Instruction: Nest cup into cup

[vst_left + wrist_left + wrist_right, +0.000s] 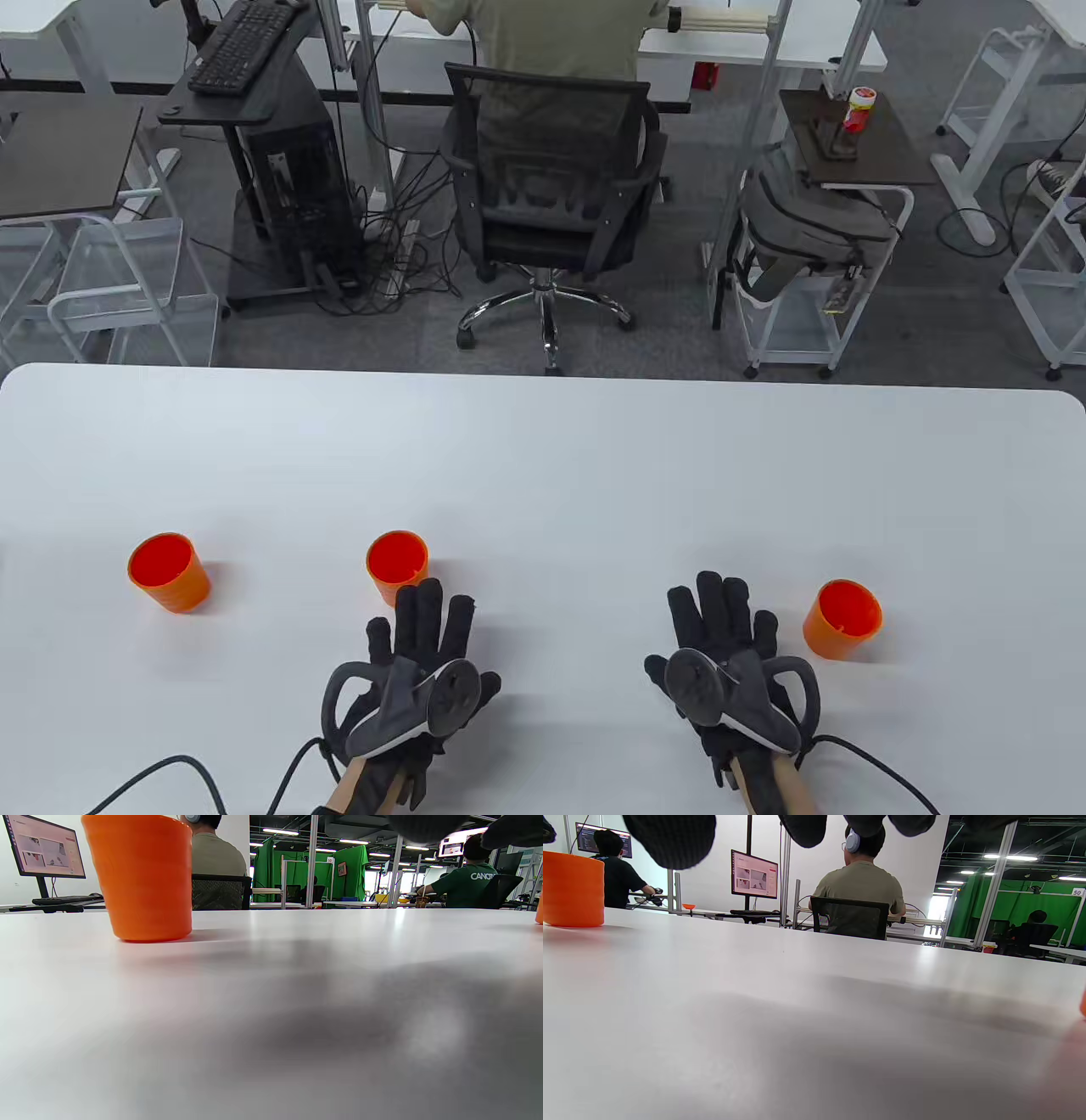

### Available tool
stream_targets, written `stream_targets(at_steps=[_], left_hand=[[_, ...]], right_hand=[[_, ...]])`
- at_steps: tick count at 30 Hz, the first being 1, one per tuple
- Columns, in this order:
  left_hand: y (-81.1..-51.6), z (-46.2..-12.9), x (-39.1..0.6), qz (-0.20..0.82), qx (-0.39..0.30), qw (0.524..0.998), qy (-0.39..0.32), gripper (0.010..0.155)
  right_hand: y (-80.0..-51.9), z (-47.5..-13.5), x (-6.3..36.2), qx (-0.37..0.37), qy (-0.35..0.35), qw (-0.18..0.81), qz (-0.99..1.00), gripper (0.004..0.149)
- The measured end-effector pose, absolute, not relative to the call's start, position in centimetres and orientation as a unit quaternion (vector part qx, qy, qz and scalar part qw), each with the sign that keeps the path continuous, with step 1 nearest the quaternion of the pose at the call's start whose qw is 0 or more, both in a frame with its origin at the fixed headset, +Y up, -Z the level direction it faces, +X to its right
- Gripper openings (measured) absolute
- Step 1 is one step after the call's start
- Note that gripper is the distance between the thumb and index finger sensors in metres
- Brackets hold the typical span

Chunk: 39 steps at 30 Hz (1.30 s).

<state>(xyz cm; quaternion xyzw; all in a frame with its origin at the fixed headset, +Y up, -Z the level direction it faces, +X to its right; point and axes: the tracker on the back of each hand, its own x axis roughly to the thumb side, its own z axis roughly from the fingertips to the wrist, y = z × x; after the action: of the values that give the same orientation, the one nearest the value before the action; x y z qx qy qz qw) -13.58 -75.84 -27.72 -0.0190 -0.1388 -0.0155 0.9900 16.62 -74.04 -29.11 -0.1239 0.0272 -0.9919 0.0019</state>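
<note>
- Nothing's gripped yet: both hands lie flat over the table, fingers spread and pointing away from the person, neither one holding a cup.
- Left hand has its fingertips right up at the middle cup. From above they look like they overlap its near side, but I can't tell if they actually touch. In the left wrist view that cup stands upright, close and off to the left, fingertips hanging above the tabletop.
- Right hand sits just beside the right cup, which is off to its right with a small gap between them.
- Left cup is on its own, well apart from both hands.
- All three cups are orange, upright, mouths up, spaced out in a loose row across the near part of the table. None is inside another, so the nesting hasn't begun.
- My guess on the layout: cups kept separate and open-side-up so any one can be lifted and dropped straight into a neighbour, and the hands look parked in a neutral start pose, each near a cup.
- Likely first grab is the middle or right cup since those are closest.
- Background: someone in a chair at a desk, not involved.
</note>
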Motion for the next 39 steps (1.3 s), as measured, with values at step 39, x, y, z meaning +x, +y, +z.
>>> stream_targets(at_steps=[39], left_hand=[[-74.7,-36.3,-22.9,0.223,-0.042,0.968,0.110,0.123]], right_hand=[[-73.2,-29.3,18.1,-0.109,0.049,-0.038,-0.992,0.081]])
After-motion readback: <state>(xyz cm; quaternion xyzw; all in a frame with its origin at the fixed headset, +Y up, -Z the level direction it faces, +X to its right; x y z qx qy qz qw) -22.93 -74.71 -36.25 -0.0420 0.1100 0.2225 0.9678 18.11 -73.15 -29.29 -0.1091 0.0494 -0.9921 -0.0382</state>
